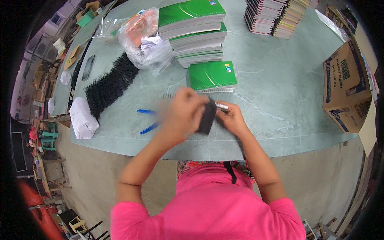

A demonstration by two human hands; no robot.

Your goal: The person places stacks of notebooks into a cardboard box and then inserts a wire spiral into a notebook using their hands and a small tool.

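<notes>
Gripping the pad (207,121) at its right side, the right hand (233,120) faces the left hand (182,116) across it, whose blurred hold cannot be told. Blue handles (150,128) show left of the left hand, notebooks (213,75) beyond both.

The scene is viewed from the person's head, through the left one of two wide fisheye cameras, and is looked down on steeply. The pink shirt (232,208) is seen close, spread across six o'clock, and the forearms (260,160) are brought in from seven and five. The left hand (182,114) and right hand (233,120) are caught near the middle. The table (272,96) is faced toward twelve, where the green notebooks (190,14) are seen farther off. The cardboard box (346,86) is taken in near three, the floor (92,172) at eight. Straight edges are bowed and the corners blacked out.
</notes>
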